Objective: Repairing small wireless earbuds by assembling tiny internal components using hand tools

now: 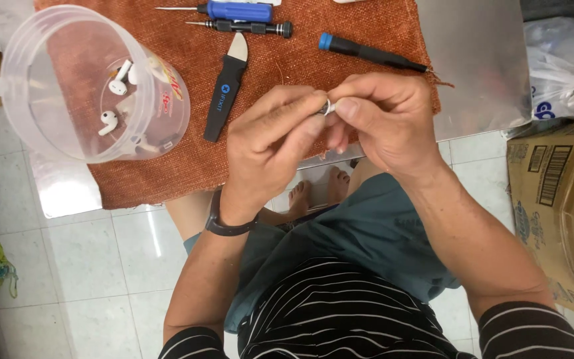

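Nearest me, the left hand and the right hand meet above the near edge of the surface. Both sets of fingers are closed in a pinch on one small white-and-metallic part, held between the thumbs and forefingers; it is too small for me to identify with certainty. A dark band sits on the left wrist.

Beyond the hands, on the rust-coloured cloth, lies a black pry tool. To the right lies a black screwdriver with a blue cap.

To the left stands a clear plastic tub holding several white earbuds.

Farthest away lie a blue-handled screwdriver and a black precision driver.

I judge the work to be under way: one part in hand, the earbuds still in the tub, the tools all lying untouched.
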